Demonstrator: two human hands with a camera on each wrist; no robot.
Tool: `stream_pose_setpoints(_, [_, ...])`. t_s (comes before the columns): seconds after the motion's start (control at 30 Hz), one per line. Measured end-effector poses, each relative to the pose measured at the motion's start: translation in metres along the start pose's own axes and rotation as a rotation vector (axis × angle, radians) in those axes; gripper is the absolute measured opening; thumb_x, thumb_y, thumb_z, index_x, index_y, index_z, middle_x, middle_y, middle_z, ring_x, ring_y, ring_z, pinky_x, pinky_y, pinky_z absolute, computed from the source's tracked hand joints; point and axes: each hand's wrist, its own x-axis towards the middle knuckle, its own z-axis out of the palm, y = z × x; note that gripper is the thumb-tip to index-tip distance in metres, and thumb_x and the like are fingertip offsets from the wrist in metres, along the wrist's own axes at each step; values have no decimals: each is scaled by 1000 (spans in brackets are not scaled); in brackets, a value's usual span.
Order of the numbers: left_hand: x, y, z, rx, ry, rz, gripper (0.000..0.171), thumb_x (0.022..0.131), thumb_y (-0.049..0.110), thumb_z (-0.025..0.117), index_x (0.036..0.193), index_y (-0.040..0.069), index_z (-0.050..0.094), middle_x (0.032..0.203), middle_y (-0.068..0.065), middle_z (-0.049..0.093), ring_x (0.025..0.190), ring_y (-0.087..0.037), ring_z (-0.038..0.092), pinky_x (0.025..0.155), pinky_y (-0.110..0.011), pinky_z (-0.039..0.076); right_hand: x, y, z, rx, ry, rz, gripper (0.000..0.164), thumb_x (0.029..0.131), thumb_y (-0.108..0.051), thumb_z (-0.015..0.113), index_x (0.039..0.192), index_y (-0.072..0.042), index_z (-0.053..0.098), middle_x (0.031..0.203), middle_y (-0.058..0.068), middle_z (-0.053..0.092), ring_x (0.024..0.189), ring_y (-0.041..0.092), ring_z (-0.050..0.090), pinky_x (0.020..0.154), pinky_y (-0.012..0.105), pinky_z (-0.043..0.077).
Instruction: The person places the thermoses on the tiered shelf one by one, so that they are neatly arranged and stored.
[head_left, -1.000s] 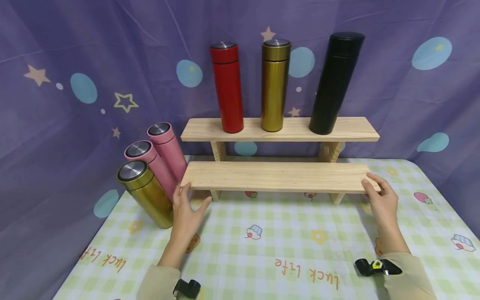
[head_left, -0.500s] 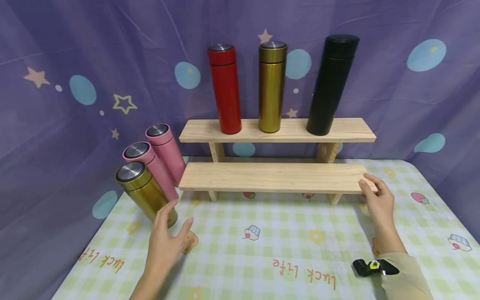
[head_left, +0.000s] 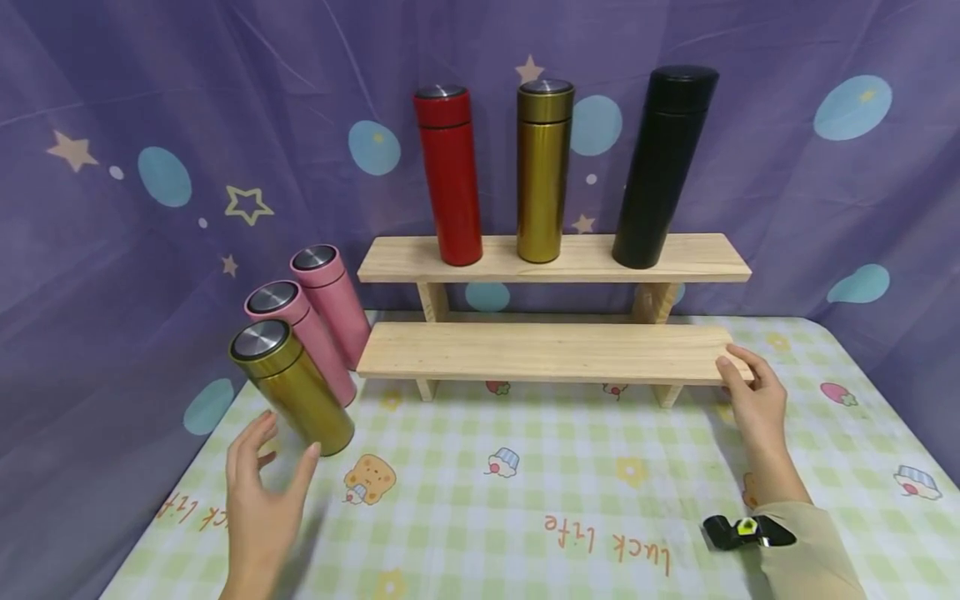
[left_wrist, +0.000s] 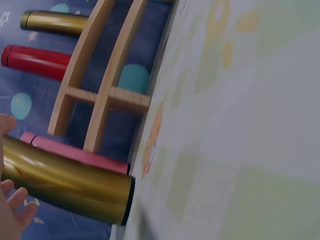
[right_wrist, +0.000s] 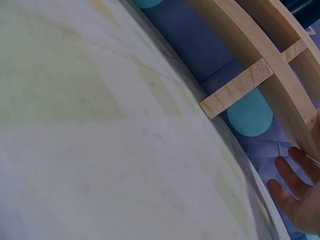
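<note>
Landmark: the two-tier wooden rack [head_left: 555, 354], set toward the back of the surface [head_left: 457, 521]. Sides are the seated person's own.

Left hand [head_left: 262, 508]: in front of the rack and out past its left end, just beside the front gold bottle [head_left: 303, 396]. Fingers [head_left: 249, 450] and thumb spread wide in a loose C, holding nothing. The left wrist view puts them next to the bottle's body; contact cannot be made out.

Right hand [head_left: 759, 412]: at the rack's right end. Thumb and index finger bent on the corner of the lower shelf, gripping it lightly; the remaining fingers extend loosely past that end in the right wrist view. Black device [head_left: 746, 532] worn at the wrist, over a pale sleeve [head_left: 813, 554].

Left of the rack, running back from the front gold bottle: nearer pink bottle [head_left: 309, 329], then farther pink bottle [head_left: 333, 300], the latter close by the rack's left end.

On the rack's upper tier, left to right: red bottle [head_left: 450, 183], gold bottle [head_left: 545, 179], black bottle [head_left: 663, 171].

Behind the rack: purple curtain [head_left: 285, 108] with stars and blue ovals.
</note>
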Motion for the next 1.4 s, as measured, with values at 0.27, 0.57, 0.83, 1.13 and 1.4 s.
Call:
stream_pose_setpoints(0.27, [12,-11,1,33,-39,-140,79,84,7,78,151,14,36,147,-7,35,126,-15,40,92,-10,31,0,-1,1,7,22,5,45,95,-40,66,137,-28,59,129,-6,52,81,2,52,70,10,47])
stream_pose_setpoints(0.57, [27,-28,10,-69,-41,-175,88,84,3,77,154,17,26,150,-7,29,131,-17,37,95,-10,32,2,0,3,31,45,-1,44,94,-35,68,136,-24,61,106,-20,55,77,0,54,68,10,47])
stream_pose_setpoints(0.83, [40,-33,18,-130,-63,-185,90,83,2,78,153,12,22,148,-8,32,127,-15,37,95,-12,32,2,0,1,17,33,-1,44,93,-39,68,136,-27,61,123,-10,55,79,0,54,70,10,48])
stream_pose_setpoints(1.13, [50,-43,25,-156,-90,-248,94,82,6,79,152,17,18,142,-2,32,120,-13,39,95,-16,34,1,1,0,-2,23,2,46,94,-41,67,137,-28,60,126,-9,54,79,0,54,69,11,47])
stream_pose_setpoints(1.4, [51,-47,31,-211,-67,-289,95,82,5,79,152,21,17,142,2,31,123,-13,39,92,-18,36,2,1,1,-5,21,-6,46,94,-41,66,137,-26,59,128,-7,54,80,1,52,70,10,48])
